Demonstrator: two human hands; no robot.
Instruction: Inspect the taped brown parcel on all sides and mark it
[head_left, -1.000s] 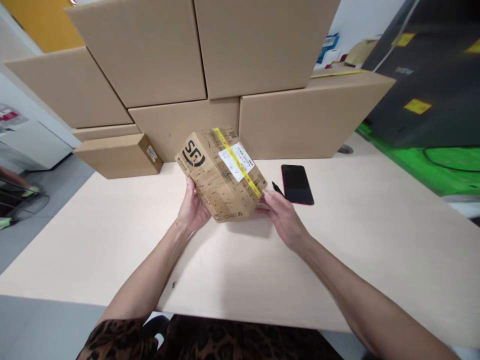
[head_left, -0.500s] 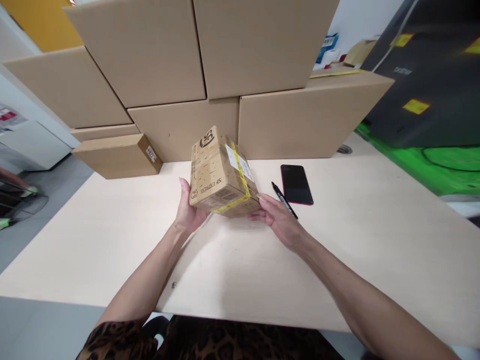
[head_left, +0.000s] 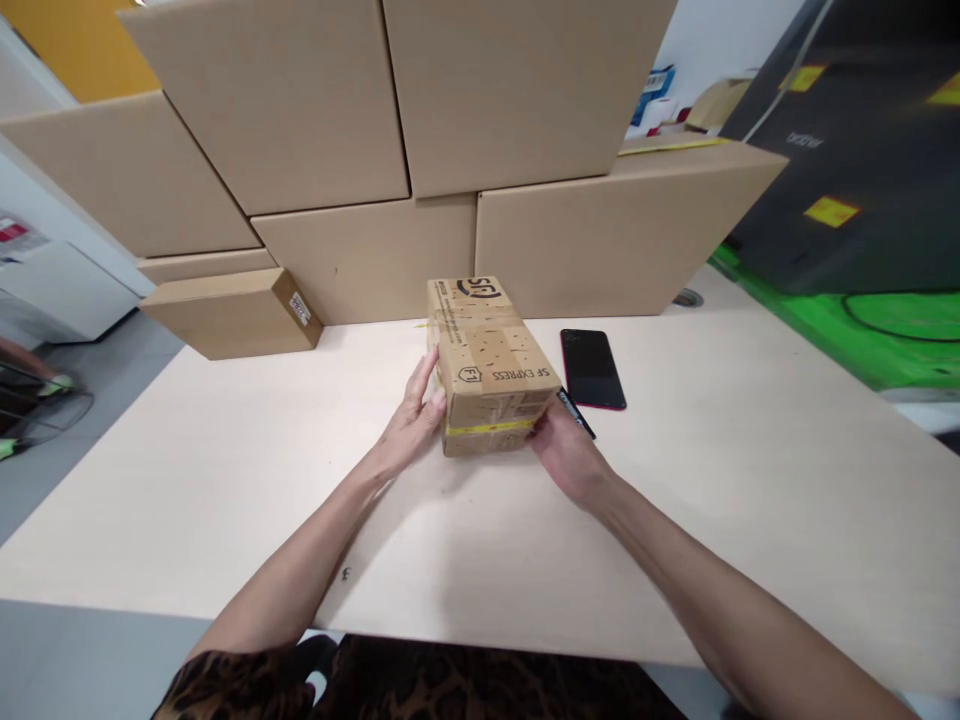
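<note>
A small brown SF Express box (head_left: 495,350) with yellow tape round its lower part is held between both hands over the middle of the table. My left hand (head_left: 411,425) presses on its left side, fingers along the cardboard. At the lower right corner, my right hand (head_left: 566,450) grips the box, its fingertips hidden behind and under it. A black marker (head_left: 577,415) lies just beyond the right hand, partly covered by it. To the right of the marker rests a black phone (head_left: 592,368) with a red edge.
Large cartons (head_left: 367,255) are stacked along the back of the pale table (head_left: 225,480). A flat brown box (head_left: 232,315) stands at the back left. A dark machine (head_left: 862,170) and a green surface (head_left: 847,335) are at the right. Part of another person shows at the far left.
The box has turned and tipped, so its printed face now points up and the white label is out of sight. Both hands have shifted with it, the left one moving right.
</note>
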